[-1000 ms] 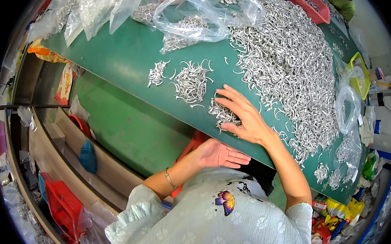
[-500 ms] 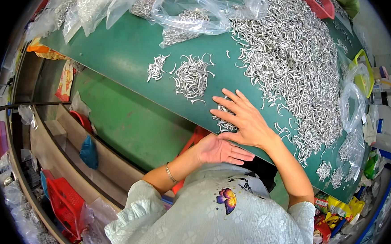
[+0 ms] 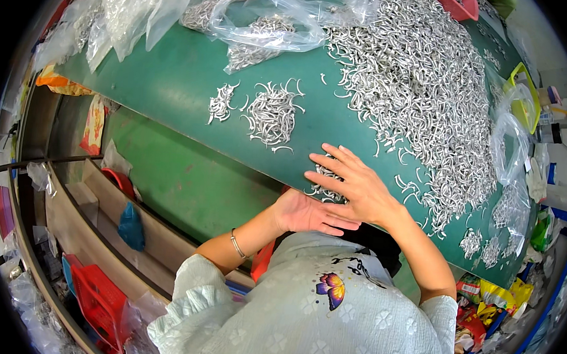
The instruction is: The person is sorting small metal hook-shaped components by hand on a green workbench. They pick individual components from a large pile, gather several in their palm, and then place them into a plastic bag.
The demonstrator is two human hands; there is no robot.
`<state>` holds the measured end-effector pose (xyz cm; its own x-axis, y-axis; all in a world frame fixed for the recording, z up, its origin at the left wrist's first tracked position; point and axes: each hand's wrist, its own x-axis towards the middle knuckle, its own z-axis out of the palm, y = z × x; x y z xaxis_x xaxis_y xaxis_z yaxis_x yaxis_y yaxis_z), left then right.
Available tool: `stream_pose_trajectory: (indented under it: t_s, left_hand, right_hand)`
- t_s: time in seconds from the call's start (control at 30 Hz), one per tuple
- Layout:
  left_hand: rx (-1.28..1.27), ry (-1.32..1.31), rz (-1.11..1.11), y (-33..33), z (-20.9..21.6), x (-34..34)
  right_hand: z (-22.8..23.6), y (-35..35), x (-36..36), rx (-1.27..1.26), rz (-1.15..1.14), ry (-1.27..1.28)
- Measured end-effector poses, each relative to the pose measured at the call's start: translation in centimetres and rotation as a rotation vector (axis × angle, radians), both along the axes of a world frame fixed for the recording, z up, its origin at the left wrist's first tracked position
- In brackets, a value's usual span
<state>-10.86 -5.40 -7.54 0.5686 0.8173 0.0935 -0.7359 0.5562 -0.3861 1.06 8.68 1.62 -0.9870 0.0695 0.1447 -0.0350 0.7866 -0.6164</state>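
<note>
My right hand (image 3: 360,191) lies palm down with fingers spread over a small heap of curved silvery metal pieces (image 3: 326,174) near the table's front edge; the fingers partly hide the heap. Just below that edge my left hand (image 3: 304,213) is turned palm up, fingers stretched out, with no pieces seen on it. The right thumb overlaps the left fingers. Left of the right hand sit a medium pile of the same pieces (image 3: 272,115) and a smaller one (image 3: 222,103). A large mound of them (image 3: 425,88) spreads over the table's right side.
The green tabletop (image 3: 153,84) slants across the view. Clear plastic bags with pieces (image 3: 259,42) stand along its far side, beside a pink-red tray (image 3: 459,5). Small heaps (image 3: 470,243) lie at the right corner. Below left are a wooden shelf (image 3: 112,222) and a red basket (image 3: 97,302).
My right hand has drawn slightly toward the table's front edge, over the small heap. The left hand has risen a little to meet it, and the view has shifted slightly.
</note>
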Motion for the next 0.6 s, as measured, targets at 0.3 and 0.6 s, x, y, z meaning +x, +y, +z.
stream_pose_trajectory:
  t_s: [0.3,0.6]
  left_hand:
    - [-0.086,0.011,-0.013,-0.2,-0.3,0.1]
    - [-0.182,0.089,0.027,-0.9,-1.4,-0.3]
  right_hand:
    - [-0.8,-0.8,0.8,0.018,0.063,0.03]
    - [-0.7,-2.5,1.4,-0.002,0.074,0.034]
